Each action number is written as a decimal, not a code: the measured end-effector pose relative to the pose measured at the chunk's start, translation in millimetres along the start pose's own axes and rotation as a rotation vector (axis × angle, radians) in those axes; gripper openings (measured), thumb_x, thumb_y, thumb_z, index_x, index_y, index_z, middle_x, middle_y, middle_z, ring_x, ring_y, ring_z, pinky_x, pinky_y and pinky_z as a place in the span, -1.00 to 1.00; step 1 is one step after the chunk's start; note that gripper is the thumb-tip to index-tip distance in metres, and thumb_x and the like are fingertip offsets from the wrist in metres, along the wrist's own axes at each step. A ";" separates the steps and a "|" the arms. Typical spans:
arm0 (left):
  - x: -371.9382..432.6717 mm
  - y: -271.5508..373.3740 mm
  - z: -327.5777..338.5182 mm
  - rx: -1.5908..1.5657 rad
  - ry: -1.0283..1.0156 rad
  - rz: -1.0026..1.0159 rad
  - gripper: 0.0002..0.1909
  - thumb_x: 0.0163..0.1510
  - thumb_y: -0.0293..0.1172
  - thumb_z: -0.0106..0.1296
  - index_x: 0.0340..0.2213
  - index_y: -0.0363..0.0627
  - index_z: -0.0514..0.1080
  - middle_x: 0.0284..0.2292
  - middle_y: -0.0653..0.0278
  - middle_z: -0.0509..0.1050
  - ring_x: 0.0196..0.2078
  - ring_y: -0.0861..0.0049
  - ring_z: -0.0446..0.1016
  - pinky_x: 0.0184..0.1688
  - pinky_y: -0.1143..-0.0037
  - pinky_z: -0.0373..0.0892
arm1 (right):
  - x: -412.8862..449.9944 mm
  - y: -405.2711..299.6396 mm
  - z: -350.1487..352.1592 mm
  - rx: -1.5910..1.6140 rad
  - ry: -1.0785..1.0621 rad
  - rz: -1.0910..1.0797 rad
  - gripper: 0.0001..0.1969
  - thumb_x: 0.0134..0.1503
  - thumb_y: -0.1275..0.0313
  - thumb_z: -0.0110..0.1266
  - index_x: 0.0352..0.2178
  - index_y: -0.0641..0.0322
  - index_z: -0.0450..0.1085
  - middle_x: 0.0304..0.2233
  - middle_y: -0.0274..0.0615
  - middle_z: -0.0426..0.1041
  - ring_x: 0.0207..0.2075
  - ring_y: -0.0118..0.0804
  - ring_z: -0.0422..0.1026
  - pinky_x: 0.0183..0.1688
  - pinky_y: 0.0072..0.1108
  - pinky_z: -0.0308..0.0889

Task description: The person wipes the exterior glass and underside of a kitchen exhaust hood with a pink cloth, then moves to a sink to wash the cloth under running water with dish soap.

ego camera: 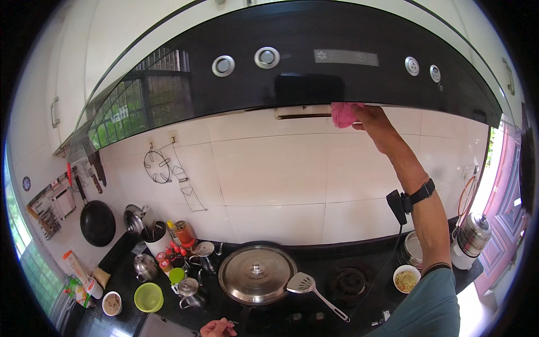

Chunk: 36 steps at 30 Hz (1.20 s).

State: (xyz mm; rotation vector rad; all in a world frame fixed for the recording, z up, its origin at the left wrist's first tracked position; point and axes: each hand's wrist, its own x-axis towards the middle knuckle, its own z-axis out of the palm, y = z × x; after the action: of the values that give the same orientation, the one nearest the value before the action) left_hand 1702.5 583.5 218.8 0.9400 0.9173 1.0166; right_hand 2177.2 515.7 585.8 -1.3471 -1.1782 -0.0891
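Observation:
My right hand (370, 118) is raised to the lower edge of a black glass range hood (252, 90). It grips a pink cloth (344, 114), which presses against the hood's underside beside a pale oil tray or ledge (303, 112). Part of the cloth is hidden behind the hood's edge. Low in the view, my left hand (219, 327) is near the front of the black counter, its fingers curled and no object visible in them. A large steel lid (257, 274) covers a pan on the left burner, and a slotted spatula (301, 283) rests against its right side.
A bare gas burner (350, 282) lies right of the spatula. Steel pots (191, 291), condiment jars (184, 231) and a green bowl (148, 297) crowd the left counter. A bowl of food (406, 279) and a blender-like appliance (470, 240) stand at right. A frying pan (97, 223) hangs on the wall.

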 end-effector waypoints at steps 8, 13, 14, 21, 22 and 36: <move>-10.3 -2.7 -21.9 0.012 0.032 0.056 -0.80 0.01 -0.42 0.05 -0.60 -0.27 0.45 -0.70 0.24 0.41 -0.70 0.57 0.36 -0.62 0.64 0.25 | 10.6 -9.4 36.0 0.194 -0.092 -0.134 -0.63 0.17 0.26 -0.09 -0.09 0.33 0.30 -0.15 -0.12 0.39 -0.10 -0.33 0.36 -0.07 -0.51 0.31; -16.1 1.5 -26.1 -0.029 0.082 0.068 -0.82 0.00 -0.44 0.04 -0.59 -0.29 0.45 -0.65 0.21 0.44 -0.68 0.56 0.36 -0.59 0.61 0.29 | 12.8 -30.6 54.1 0.229 0.050 -0.382 -0.63 0.21 0.30 -0.12 -0.02 0.30 0.18 -0.03 -0.14 0.26 -0.05 -0.34 0.32 0.02 -0.45 0.30; -18.5 2.1 -26.7 -0.037 0.101 0.054 -0.83 0.00 -0.45 0.04 -0.58 -0.30 0.45 -0.64 0.20 0.44 -0.68 0.55 0.36 -0.59 0.60 0.30 | 11.2 -32.5 56.7 0.240 0.043 -0.383 -0.63 0.21 0.30 -0.12 -0.02 0.30 0.18 -0.03 -0.14 0.26 -0.05 -0.34 0.32 0.02 -0.45 0.30; -35.3 1.0 -49.8 -0.062 0.165 0.075 -0.83 0.00 -0.44 0.04 -0.57 -0.31 0.44 -0.63 0.20 0.44 -0.66 0.55 0.36 -0.58 0.59 0.31 | -15.2 -59.3 105.4 0.108 -0.061 -0.688 -0.75 0.16 0.38 -0.05 -0.18 0.30 0.36 -0.27 -0.20 0.43 -0.25 -0.39 0.38 -0.16 -0.50 0.31; -39.9 3.3 -52.4 -0.052 0.195 0.079 -0.82 0.00 -0.44 0.04 -0.57 -0.31 0.44 -0.63 0.20 0.44 -0.66 0.55 0.36 -0.58 0.58 0.31 | -16.8 -66.9 122.1 0.114 -0.093 -0.735 -0.77 0.15 0.38 -0.04 -0.21 0.28 0.39 -0.32 -0.19 0.46 -0.27 -0.35 0.40 -0.18 -0.49 0.31; -54.3 -6.9 -82.4 -0.103 0.359 0.107 -0.85 -0.03 -0.47 0.05 -0.51 -0.36 0.44 -0.63 0.19 0.42 -0.67 0.52 0.36 -0.59 0.57 0.31 | 22.4 -112.3 254.2 -0.382 -0.014 -0.854 -0.82 0.06 0.48 -0.06 -0.28 0.27 0.38 -0.27 -0.03 0.43 -0.20 -0.08 0.37 -0.10 -0.42 0.24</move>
State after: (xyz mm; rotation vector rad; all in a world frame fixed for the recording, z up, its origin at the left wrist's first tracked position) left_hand 1613.9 546.2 195.5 0.7380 1.1072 1.3394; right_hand 1963.2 690.1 624.1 -1.0673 -1.7391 -0.9534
